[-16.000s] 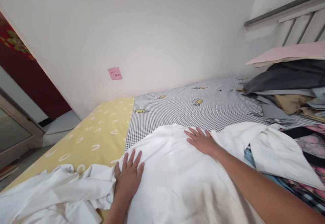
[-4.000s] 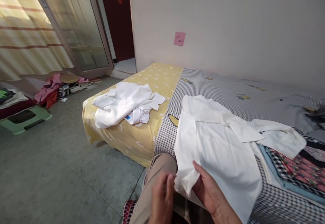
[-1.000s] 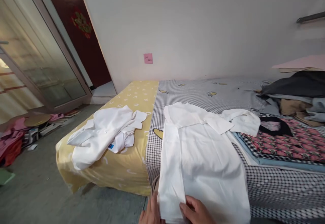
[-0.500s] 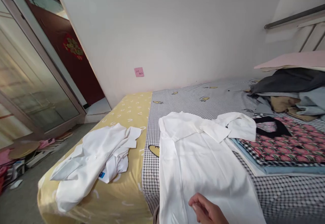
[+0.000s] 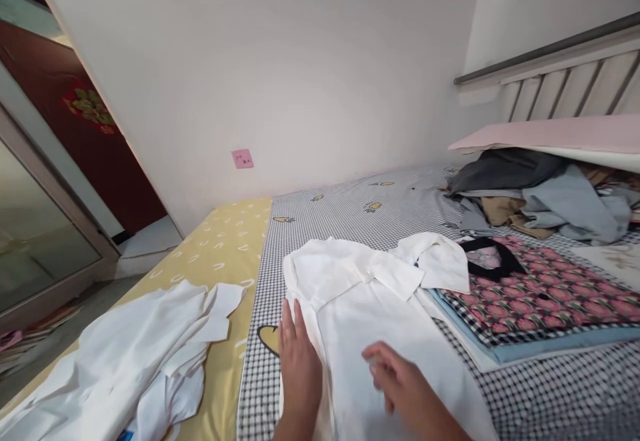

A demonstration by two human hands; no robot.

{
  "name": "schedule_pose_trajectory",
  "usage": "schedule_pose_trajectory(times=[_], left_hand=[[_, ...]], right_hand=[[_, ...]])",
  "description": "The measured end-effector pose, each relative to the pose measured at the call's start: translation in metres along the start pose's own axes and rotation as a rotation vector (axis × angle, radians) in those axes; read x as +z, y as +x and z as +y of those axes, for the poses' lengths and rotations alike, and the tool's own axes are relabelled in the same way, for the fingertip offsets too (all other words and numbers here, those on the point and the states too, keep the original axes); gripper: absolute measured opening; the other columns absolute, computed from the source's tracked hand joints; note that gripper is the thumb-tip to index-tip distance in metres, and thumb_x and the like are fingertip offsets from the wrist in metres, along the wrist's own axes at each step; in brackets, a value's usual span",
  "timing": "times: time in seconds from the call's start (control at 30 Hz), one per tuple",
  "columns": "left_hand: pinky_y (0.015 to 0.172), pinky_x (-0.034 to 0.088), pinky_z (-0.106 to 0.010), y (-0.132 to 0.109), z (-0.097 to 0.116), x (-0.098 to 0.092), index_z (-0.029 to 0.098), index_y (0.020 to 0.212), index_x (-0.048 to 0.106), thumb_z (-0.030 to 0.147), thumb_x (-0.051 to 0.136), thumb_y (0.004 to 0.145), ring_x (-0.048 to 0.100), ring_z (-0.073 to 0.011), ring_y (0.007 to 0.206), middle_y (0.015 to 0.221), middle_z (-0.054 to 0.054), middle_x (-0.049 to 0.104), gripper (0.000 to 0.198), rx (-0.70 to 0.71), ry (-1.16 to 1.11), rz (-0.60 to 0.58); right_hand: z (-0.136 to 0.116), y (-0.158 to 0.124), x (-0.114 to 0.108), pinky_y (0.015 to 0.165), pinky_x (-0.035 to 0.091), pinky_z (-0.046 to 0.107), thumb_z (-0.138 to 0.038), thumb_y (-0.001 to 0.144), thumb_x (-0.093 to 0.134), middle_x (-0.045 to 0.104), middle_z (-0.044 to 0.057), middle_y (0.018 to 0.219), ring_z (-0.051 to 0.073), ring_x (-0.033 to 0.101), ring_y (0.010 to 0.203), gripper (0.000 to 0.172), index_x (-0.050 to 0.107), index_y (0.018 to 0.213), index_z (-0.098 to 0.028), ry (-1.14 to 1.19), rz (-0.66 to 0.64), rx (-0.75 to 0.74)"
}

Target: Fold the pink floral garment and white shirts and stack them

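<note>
A white shirt point(image 5: 385, 334) lies spread on the checked bedding, its collar end toward the wall and one sleeve folded across its upper part. My left hand point(image 5: 300, 364) rests at the shirt's left edge, fingers stretched out and pointing toward the wall. Over the middle of the shirt is my right hand point(image 5: 400, 378), its fingers loosely bent and apart, with nothing seen in them. A second white shirt point(image 5: 130, 354), rumpled and with buttons, lies to the left on the yellow bedding.
On the right lies a stack of folded clothes point(image 5: 555, 294) topped by a pink-flowered garment, touching the shirt's far sleeve. Behind it are a heap of grey and brown clothes point(image 5: 545, 194) and a pink sheet-like item point(image 5: 550, 136). A pink note point(image 5: 243, 158) is on the wall.
My left hand has come into view at the shirt's left edge. My right hand has moved slightly farther up over the shirt. The view has turned to the right.
</note>
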State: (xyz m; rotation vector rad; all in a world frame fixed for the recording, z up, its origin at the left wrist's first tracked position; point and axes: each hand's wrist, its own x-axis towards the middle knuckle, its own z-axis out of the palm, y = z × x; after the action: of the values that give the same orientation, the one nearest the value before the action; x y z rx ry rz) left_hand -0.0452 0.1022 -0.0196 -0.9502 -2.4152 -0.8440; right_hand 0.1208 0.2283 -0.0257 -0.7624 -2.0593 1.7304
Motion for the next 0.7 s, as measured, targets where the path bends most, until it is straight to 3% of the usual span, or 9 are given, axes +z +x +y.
schedule_pose_trajectory(times=[0.1, 0.2, 0.27, 0.33, 0.47, 0.6, 0.7], left_hand=[[0.123, 0.033, -0.053, 0.016, -0.021, 0.026, 0.012, 0.152, 0.041, -0.005, 0.022, 0.088, 0.034, -0.0274, 0.151, 0.159, -0.02, 0.042, 0.069, -0.012, 0.178, -0.091], [0.12, 0.037, -0.052, 0.008, -0.047, 0.043, 0.016, 0.147, 0.05, -0.001, 0.027, 0.092, 0.044, -0.0272, 0.146, 0.154, -0.017, 0.051, 0.062, 0.058, 0.338, -0.121], [0.12, 0.037, -0.052, 0.001, -0.056, 0.05, 0.017, 0.148, 0.049, 0.001, 0.031, 0.093, 0.044, -0.0275, 0.146, 0.155, -0.016, 0.051, 0.06, 0.11, 0.403, -0.073], [0.119, 0.038, -0.052, -0.003, -0.058, 0.054, 0.018, 0.148, 0.05, 0.002, 0.033, 0.093, 0.044, -0.0275, 0.146, 0.155, -0.015, 0.051, 0.059, 0.138, 0.442, -0.028], [0.118, 0.04, -0.051, -0.004, -0.051, 0.054, 0.022, 0.149, 0.048, 0.001, 0.034, 0.092, 0.043, -0.0263, 0.147, 0.156, -0.012, 0.05, 0.062, 0.106, 0.495, -0.035], [0.119, 0.038, -0.052, -0.004, -0.044, 0.051, 0.026, 0.153, 0.039, -0.001, 0.032, 0.091, 0.04, -0.0257, 0.149, 0.16, -0.011, 0.044, 0.068, 0.047, 0.478, -0.107], [0.12, 0.037, -0.052, -0.005, -0.044, 0.05, 0.03, 0.156, 0.029, 0.0, 0.033, 0.091, 0.039, -0.0259, 0.149, 0.161, -0.01, 0.042, 0.072, 0.022, 0.413, -0.12]], right_hand=[[-0.025, 0.055, -0.05, 0.061, 0.046, 0.03, -0.039, 0.087, 0.049, 0.063, 0.0, 0.086, 0.015, 0.059, 0.058, 0.031, 0.065, 0.109, -0.024, -0.262, 0.256, -0.055], [-0.044, 0.102, -0.1, 0.069, 0.046, 0.032, -0.03, 0.095, 0.047, 0.062, 0.01, 0.116, 0.022, 0.067, 0.086, 0.039, 0.059, 0.131, -0.021, -0.845, 0.499, 0.02], [-0.052, 0.123, -0.122, 0.072, 0.046, 0.033, -0.03, 0.098, 0.048, 0.056, 0.016, 0.127, 0.026, 0.067, 0.099, 0.039, 0.058, 0.134, -0.018, -1.144, 0.52, 0.126], [-0.055, 0.135, -0.133, 0.072, 0.046, 0.034, -0.027, 0.095, 0.055, 0.057, 0.017, 0.123, 0.029, 0.066, 0.103, 0.029, 0.066, 0.119, -0.015, -1.26, 0.471, 0.187], [-0.057, 0.146, -0.142, 0.071, 0.044, 0.033, -0.021, 0.092, 0.056, 0.058, 0.013, 0.114, 0.027, 0.065, 0.099, 0.015, 0.07, 0.098, -0.02, -1.281, 0.397, 0.129], [-0.068, 0.159, -0.168, 0.074, 0.045, 0.034, -0.025, 0.082, 0.063, 0.064, 0.01, 0.104, 0.024, 0.064, 0.09, 0.012, 0.061, 0.07, -0.022, -0.874, 0.453, -0.071], [-0.083, 0.167, -0.197, 0.066, 0.048, 0.036, -0.028, 0.084, 0.054, 0.068, 0.014, 0.083, 0.025, 0.067, 0.073, 0.018, 0.055, 0.067, -0.023, -0.66, 0.51, -0.07]])
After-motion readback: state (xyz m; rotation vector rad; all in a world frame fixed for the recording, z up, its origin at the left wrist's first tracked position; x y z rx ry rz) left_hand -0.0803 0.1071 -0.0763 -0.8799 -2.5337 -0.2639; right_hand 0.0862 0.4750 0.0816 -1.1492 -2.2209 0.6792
